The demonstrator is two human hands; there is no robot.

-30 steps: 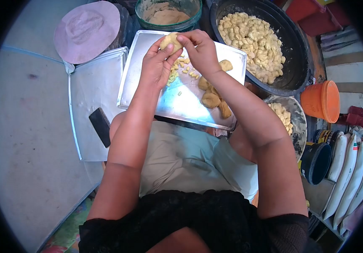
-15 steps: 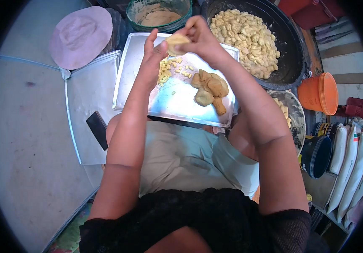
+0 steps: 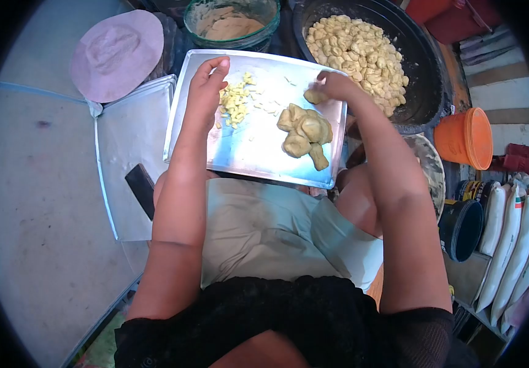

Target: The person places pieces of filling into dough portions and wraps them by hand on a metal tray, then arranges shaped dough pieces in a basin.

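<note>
Over the upper right of a metal tray (image 3: 246, 156), my right hand (image 3: 337, 86) is closed on a small piece of dough (image 3: 314, 96). Below it on the tray lies a clump of tan dough pieces (image 3: 304, 130). My left hand (image 3: 205, 84) hovers at the tray's left side with its thumb and fingers partly apart, and I see nothing held in it. Beside that hand is a scattered pile of small yellow chunks (image 3: 235, 105). The tray sits across my knees.
A large black tub (image 3: 421, 73) full of filled dough pieces (image 3: 353, 58) stands at the upper right. A green-rimmed basin (image 3: 234, 38) with brown powder is beyond the tray. A phone (image 3: 140, 187), pale hat (image 3: 117, 55) and orange bucket (image 3: 466, 138) lie around.
My hands held a flattened dough piece together above the tray. They have parted: my right hand moved right and down, now gripping a dough piece, and my left shifted slightly left and down.
</note>
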